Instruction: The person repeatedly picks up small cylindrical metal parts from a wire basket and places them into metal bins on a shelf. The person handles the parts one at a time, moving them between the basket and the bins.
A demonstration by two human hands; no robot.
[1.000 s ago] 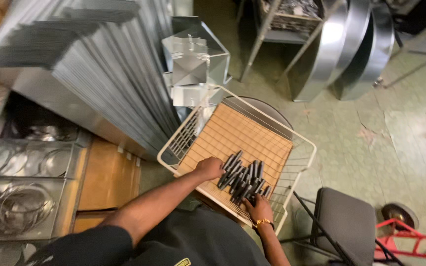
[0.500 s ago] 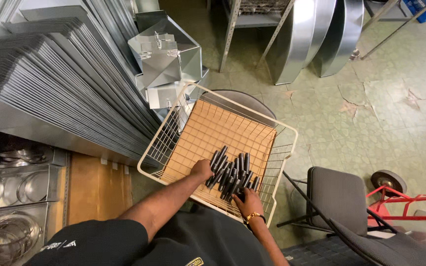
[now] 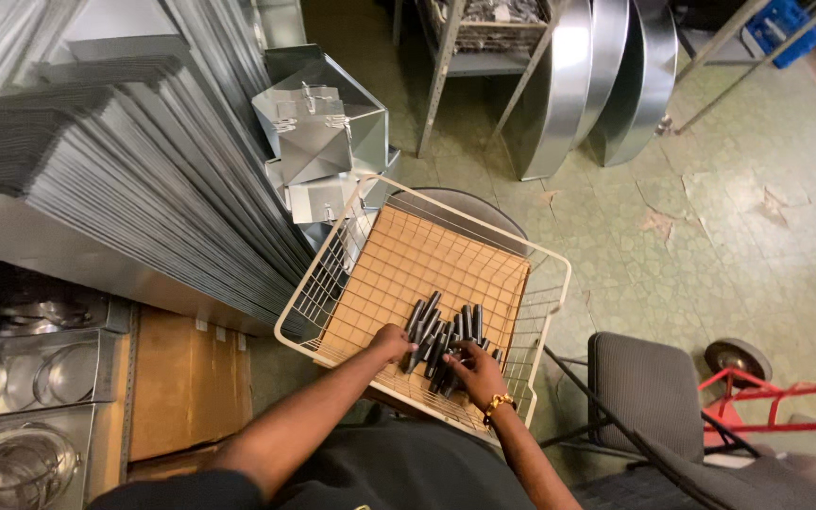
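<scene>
Sorting step: both hands work a cluster of dark metal pins [image 3: 441, 340] lying at the near end of the wire basket [image 3: 548, 283] (cardboard-lined). Left hand [image 3: 391, 341] rests curled on the pins' left edge and right hand [image 3: 476, 370] on their near edge, fingers loosely bent; whether either has hold of a pin cannot be told. The next move likely calls for pinching single pins free of the pile.

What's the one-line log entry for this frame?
left hand: on dark metal rods | right hand: on rods | rods: in wire basket on cardboard liner

Indoor light, moderate, from overhead. Strong glare on the curved bright sheet-metal duct pieces [image 3: 578, 85] at top; softer sheen on the stacked grey metal sheets [image 3: 144, 189] at left. Lower-left corner dim, shelf contents murky. Worn green tiled floor [image 3: 710, 208] evenly lit, shadows soft. Wide-angle lens bends lines near edges. Focus acceptable; slight softness throughout.
</scene>
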